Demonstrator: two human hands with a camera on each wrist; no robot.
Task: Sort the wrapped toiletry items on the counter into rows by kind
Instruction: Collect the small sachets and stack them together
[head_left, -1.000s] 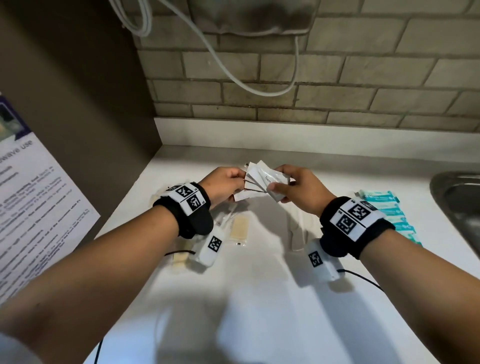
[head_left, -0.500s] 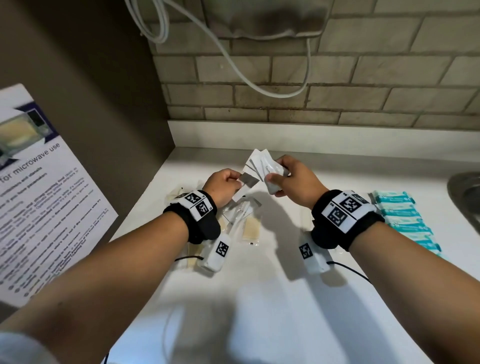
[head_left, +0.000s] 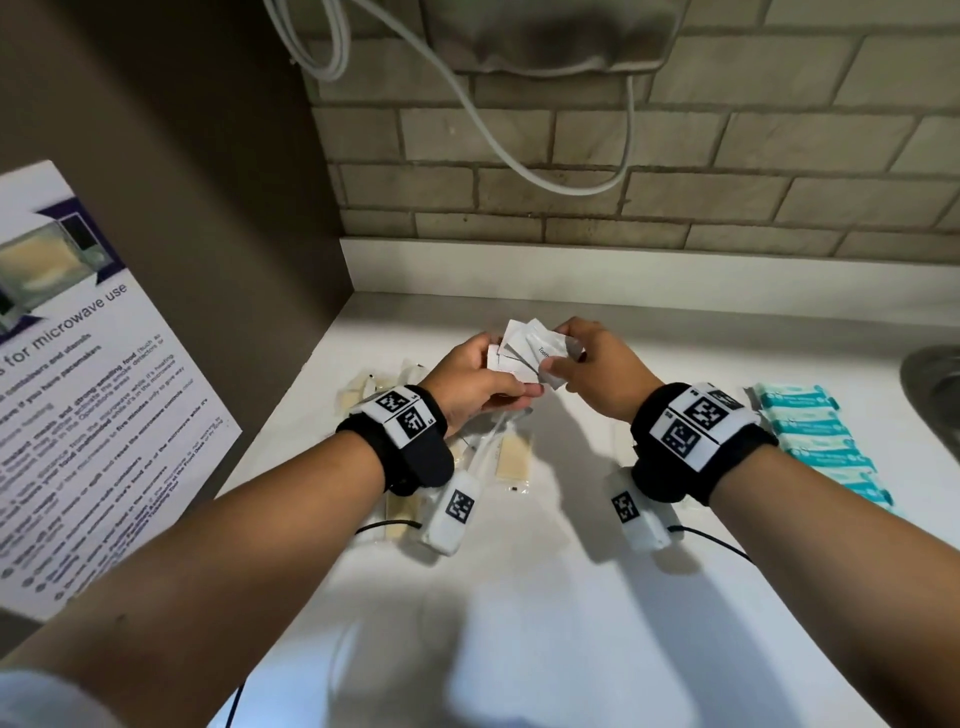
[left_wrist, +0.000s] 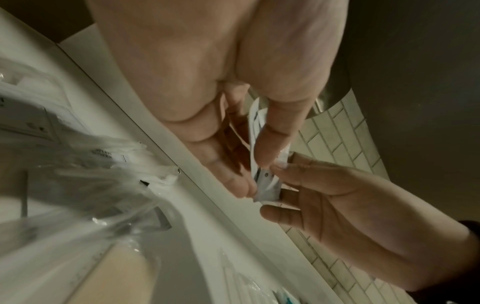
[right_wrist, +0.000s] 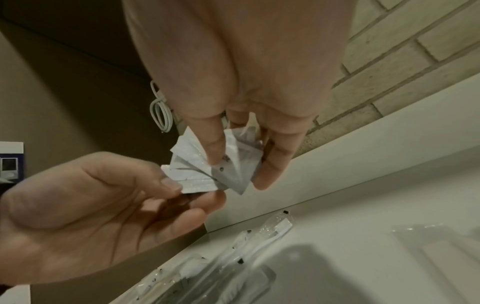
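Both hands hold a fanned bunch of small white sachets above the white counter, near the back. My left hand pinches the bunch's left end between thumb and fingers. My right hand pinches its right end. The right wrist view shows the white sachets spread like a fan, my right thumb and fingers on top, my left hand gripping their lower corner. In the left wrist view the white sachets show edge-on between both hands. Clear-wrapped beige items lie under my left wrist.
A row of teal wrapped packets lies at the right, with a steel sink beyond. Clear-wrapped toothbrushes lie on the counter. A brown cabinet side with a microwave notice stands left. A brick wall and hanging white cable are behind.
My left hand had drawn away from the bunch with one sachet half a second ago; it is now back at the bunch, gripping its left end. The head view shifted.
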